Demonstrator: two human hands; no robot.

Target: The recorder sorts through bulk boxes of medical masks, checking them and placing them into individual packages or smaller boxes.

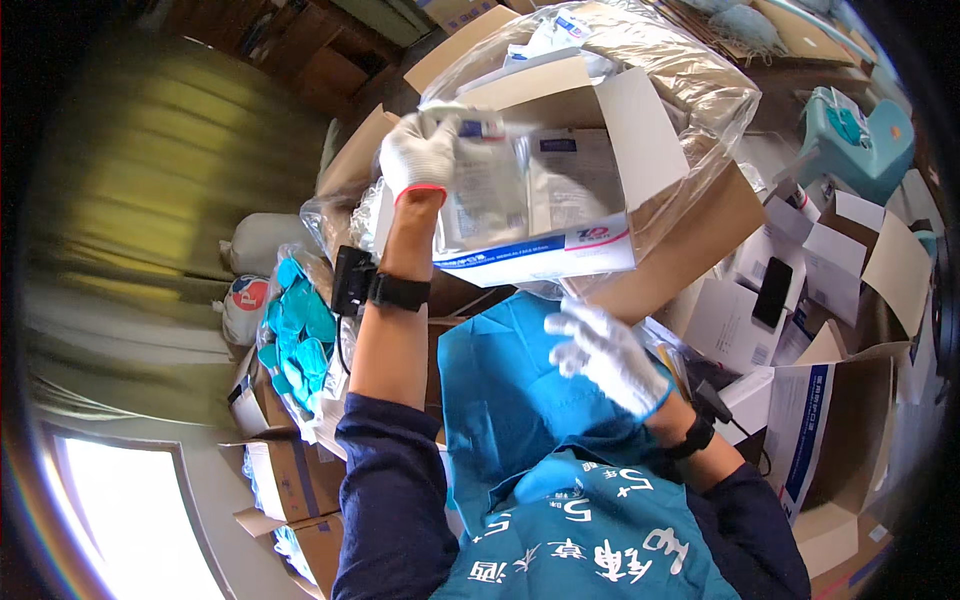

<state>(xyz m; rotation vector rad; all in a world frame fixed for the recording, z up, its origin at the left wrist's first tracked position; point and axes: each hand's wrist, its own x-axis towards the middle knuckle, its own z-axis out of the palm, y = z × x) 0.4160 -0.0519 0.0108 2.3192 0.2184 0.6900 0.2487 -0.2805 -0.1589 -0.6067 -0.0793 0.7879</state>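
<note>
My left hand [418, 158], in a white knit glove with a red cuff, grips the top edge of a flat plastic packet [487, 200]. That packet is blurred and hangs upright at the left side of an open white carton [536, 257]. Inside the carton, a similar packet [572, 185] with a dark blue label shows beside it. My right hand [605, 355], gloved in white with a blue cuff, hovers over the teal apron [520, 390] with fingers spread and nothing in them.
Clear plastic sheeting [700, 85] lines a large brown box around the carton. At left lies a bag of teal items [298, 330]. White boxes, a black phone [773, 292] and an open carton [850, 430] crowd the right, near a teal plastic chair [860, 150].
</note>
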